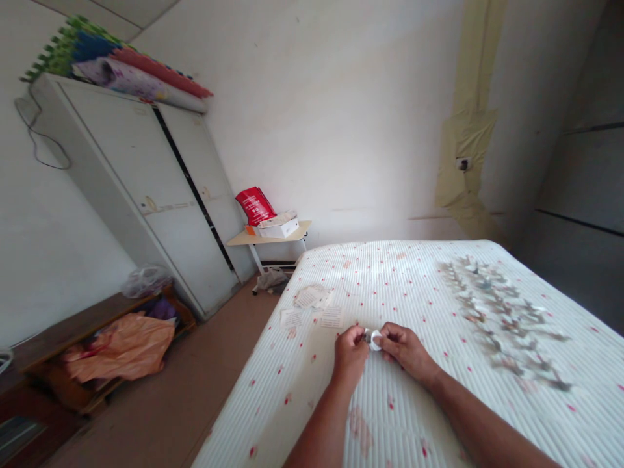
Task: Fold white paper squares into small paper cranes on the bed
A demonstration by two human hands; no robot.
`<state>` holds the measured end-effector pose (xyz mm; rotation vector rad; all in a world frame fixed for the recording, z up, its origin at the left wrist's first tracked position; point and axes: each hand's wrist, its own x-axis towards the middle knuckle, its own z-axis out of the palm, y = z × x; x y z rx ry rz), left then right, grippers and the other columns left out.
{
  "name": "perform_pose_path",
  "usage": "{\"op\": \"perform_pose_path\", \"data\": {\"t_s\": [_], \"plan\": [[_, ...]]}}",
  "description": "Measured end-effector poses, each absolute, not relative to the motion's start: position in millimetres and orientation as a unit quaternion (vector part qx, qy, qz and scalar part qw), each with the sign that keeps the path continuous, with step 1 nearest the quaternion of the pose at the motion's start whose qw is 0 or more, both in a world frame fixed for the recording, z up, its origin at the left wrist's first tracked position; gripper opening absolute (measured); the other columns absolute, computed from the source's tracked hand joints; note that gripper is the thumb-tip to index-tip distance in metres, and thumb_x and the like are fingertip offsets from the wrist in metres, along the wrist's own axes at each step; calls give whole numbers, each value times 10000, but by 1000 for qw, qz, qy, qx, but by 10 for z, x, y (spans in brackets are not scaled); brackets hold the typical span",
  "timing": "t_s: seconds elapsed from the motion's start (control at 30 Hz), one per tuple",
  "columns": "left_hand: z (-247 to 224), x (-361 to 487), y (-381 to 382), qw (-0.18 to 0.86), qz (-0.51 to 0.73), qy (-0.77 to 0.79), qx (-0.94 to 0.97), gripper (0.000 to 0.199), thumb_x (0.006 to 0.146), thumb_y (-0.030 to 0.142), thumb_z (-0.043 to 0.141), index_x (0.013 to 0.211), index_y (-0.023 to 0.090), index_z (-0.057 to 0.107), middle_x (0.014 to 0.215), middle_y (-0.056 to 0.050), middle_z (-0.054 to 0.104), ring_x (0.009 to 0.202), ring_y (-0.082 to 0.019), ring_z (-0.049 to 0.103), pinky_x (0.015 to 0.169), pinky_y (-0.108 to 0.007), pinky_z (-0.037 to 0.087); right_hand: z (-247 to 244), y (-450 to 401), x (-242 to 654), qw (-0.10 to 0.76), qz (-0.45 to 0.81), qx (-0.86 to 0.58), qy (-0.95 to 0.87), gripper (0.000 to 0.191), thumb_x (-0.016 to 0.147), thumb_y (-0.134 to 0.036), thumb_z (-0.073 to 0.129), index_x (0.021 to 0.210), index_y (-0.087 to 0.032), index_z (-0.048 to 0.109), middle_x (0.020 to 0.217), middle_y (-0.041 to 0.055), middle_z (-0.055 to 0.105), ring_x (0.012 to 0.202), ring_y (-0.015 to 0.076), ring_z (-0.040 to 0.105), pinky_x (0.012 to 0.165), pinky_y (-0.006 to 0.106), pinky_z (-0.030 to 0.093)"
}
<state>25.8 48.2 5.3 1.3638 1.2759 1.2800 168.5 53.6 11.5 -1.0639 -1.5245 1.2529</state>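
- Item in hand: a small white plastic piece (375, 340) with a dark tip (366, 336) on its left side. Exact type is too small to determine. It is held between my two hands, over the bed.
- Left hand (349, 354): narrow, fingers closed on the piece at the tip side.
- Right hand (403, 351): narrow, fingertips (383, 338) pressed against the opposite side of the piece.
- Bed (400, 286): red-dotted white ribbed cover, directly beneath both hands.
- Paper slips (312, 298): several lie on the bed, near my hands, toward the far left.
- Small items (502, 318): laid in rough rows on the bed, well apart from my right hand. Silver and white, too blurred to identify.
- Bench (292, 231): small, beyond the far corner of the bed, carrying a white box (279, 228) and a red bag (255, 205).
- Wardrobe (146, 195): tall, pale, two doors, against the left wall, with foam mats (73, 49) on top.
- Wooden shelf (73, 325): low, left of the bed, holding an orange plastic sheet (119, 348).
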Motion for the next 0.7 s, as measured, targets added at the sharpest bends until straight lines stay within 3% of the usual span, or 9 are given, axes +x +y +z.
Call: {"op": "perform_pose_path", "data": {"t_s": [0.37,0.47,0.57,0.63,0.7], "plan": [[68,286,474,442,514,511,528,107,643,241,555,631,136,575,492,40,495,441,-65,414,425,-169,289,95,557,1677,440,510,-419,-609,274,695,-425,600,629,-177,503,459,-52,480,411,73,397,434,204,305],[95,265,473,460,541,482,513,133,641,239,555,716,133,583,568,24,537,465,-66,434,442,-171,333,87,564,1692,455,510,-407,-606,227,688,-362,602,823,-188,544,588,-39,523,451,79,421,446,208,330],[110,224,476,469,561,470,494,306,643,201,533,941,137,559,609,24,542,479,-71,453,469,-179,367,76,573,1717,484,459,-393,-633,382,666,-237,590,1043,-224,529,837,4,560,506,76,417,475,215,341],[113,198,480,468,569,463,493,425,647,179,512,1071,151,507,630,27,538,496,-73,465,492,-182,381,72,577,1731,487,413,-381,-669,345,646,-161,566,985,-223,580,907,23,549,552,85,426,508,224,349],[116,177,483,462,572,457,500,422,652,178,498,1073,161,510,651,24,538,513,-73,471,512,-183,386,76,574,1737,463,387,-371,-706,223,640,-128,543,830,-204,630,848,27,552,601,109,458,543,235,361]]}}
